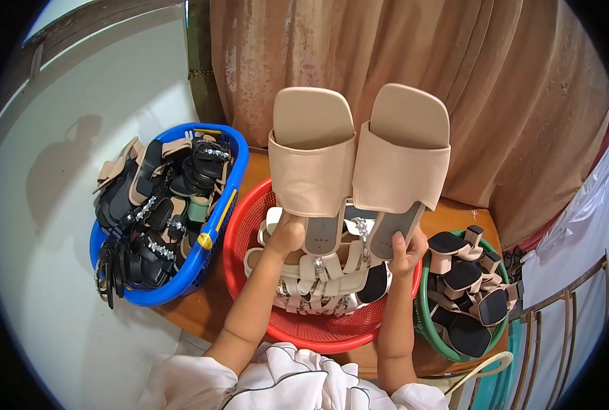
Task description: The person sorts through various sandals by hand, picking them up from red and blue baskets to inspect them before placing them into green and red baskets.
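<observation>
My left hand [289, 236] is closed on a beige slide sandal [311, 174], gripping its side near the heel. A matching beige slide sandal [401, 169] is in my right hand [408, 253], with the thumb on the grey insole. Both sandals are held up side by side, square toes pointing away from me and the wide straps facing me. Below them stands a red plastic basket [318, 344], holding several white strappy sandals [318, 290] with shiny buckles. The sandals and my forearms hide part of that basket.
To the left, a blue basket [238, 171] is heaped with black and beige sandals [157, 212]. A green basket [424, 318] at right holds black and beige heeled shoes [465, 273]. All stand on a wooden table [256, 167] before a brown curtain [523, 102]; a white wall [58, 225] is at left.
</observation>
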A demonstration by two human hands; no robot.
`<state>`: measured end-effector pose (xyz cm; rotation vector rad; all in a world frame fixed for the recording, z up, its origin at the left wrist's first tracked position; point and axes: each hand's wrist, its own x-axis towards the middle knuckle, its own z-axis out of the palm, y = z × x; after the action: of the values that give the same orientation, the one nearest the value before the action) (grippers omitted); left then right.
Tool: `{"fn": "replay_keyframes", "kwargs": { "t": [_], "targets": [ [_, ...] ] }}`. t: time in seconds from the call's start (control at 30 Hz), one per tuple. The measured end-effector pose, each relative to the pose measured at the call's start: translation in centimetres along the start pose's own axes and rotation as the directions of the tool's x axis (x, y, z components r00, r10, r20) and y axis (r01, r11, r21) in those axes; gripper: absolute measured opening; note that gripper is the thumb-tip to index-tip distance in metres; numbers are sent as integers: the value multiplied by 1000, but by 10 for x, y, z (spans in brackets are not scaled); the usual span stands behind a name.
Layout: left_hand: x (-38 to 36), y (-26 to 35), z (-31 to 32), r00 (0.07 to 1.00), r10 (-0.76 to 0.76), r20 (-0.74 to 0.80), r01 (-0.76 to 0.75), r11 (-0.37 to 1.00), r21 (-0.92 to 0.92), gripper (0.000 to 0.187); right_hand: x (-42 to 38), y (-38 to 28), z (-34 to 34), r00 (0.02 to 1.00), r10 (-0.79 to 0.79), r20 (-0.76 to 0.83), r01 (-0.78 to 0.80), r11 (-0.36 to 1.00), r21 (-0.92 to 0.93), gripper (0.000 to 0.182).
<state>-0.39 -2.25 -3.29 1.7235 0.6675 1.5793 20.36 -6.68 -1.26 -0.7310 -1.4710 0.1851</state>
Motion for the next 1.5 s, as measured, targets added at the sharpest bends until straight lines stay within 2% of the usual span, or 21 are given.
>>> {"fn": "replay_keyframes", "kwargs": {
  "t": [0.03, 0.13, 0.2, 0.27, 0.33, 0.43, 0.53, 0.63, 0.73, 0.77, 0.87, 0.9, 1.0, 1.07, 1.13, 1.23, 1.33, 1.37, 1.4, 1.47, 1.5],
  "targets": [
    [1, 2, -1, 997, -72, 2, 72, 993, -94, 31, 1, 1, -3, 1000, -20, -10, 20, 1000, -21, 26],
    [5, 3, -3, 998, -7, -55, 8, 1000, 23, 29, 4, 3, -11, 999, -45, 18, 46, 997, -66, 24],
    [8, 3, -8, 988, 151, -11, -148, 978, 149, 28, 7, 3, -17, 996, -79, 51, 83, 993, -87, 22],
    [12, 7, -10, 980, 196, 13, -195, 961, 198, 27, 10, 3, -20, 993, -92, 78, 100, 989, -107, 21],
    [15, 18, -11, 990, 138, 1, -136, 975, 177, 26, 12, 2, -23, 991, -87, 100, 99, 987, -125, 20],
    [17, 18, -12, 991, 126, 38, -130, 982, 137, 27, 14, -1, -21, 992, -83, 92, 95, 986, -135, 20],
    [16, 18, -9, 990, 143, 10, -143, 980, 138, 27, 10, 4, -24, 994, 2, 109, 6, 998, -67, 20],
    [18, 14, 1, 989, 131, -67, -130, 991, 6, 27, 2, 6, -17, 979, 184, 84, -193, 974, 116, 20],
    [16, 10, 16, 991, -91, -101, 73, 983, -168, 27, -6, 2, -1, 928, 372, 21, -345, 836, 428, 22],
    [15, -5, 17, 975, -205, -89, 169, 937, -304, 30, -10, 8, 0, 928, 371, 26, -334, 801, 497, 25],
    [22, -9, 20, 932, -351, 92, 334, 733, -592, 37, -9, 8, 4, 894, 446, 30, -379, 719, 583, 27],
    [23, -6, 18, 931, -341, 133, 345, 699, -627, 36, -9, 9, 3, 891, 452, 38, -393, 726, 564, 31],
    [21, -6, 19, 950, -297, -99, 232, 878, -418, 38, -7, 8, 4, 916, 401, -22, -348, 820, 454, 33],
    [18, 4, 19, 970, -216, -109, 156, 902, -401, 37, -7, 6, 7, 932, 360, -40, -314, 859, 405, 35],
    [17, 30, 20, 987, -129, -99, 94, 948, -303, 32, -8, 6, 9, 945, 326, -43, -292, 892, 344, 41],
    [19, 37, 27, 999, 50, -13, -52, 959, -279, 44, -13, 6, 13, 960, 277, -37, -259, 931, 257, 57],
    [19, 43, 27, 984, 55, 167, -34, 992, -124, 55, -8, 2, 22, 984, 176, -30, -169, 973, 160, 69],
    [21, 45, 31, 980, 156, 126, -153, 988, -35, 59, -7, 2, 23, 991, 133, -17, -131, 987, 97, 71],
    [22, 46, 32, 983, 137, 123, -130, 989, -67, 58, -6, 3, 23, 996, 93, 0, -93, 995, 34, 73],
    [22, 47, 33, 988, 95, 118, -80, 989, -127, 56, -12, 7, 22, 986, 169, 5, -169, 985, 44, 73],
    [23, 49, 30, 990, 16, 142, 4, 991, -135, 55, -12, 5, 22, 984, 180, 8, -180, 983, 48, 70]
  ]
}}
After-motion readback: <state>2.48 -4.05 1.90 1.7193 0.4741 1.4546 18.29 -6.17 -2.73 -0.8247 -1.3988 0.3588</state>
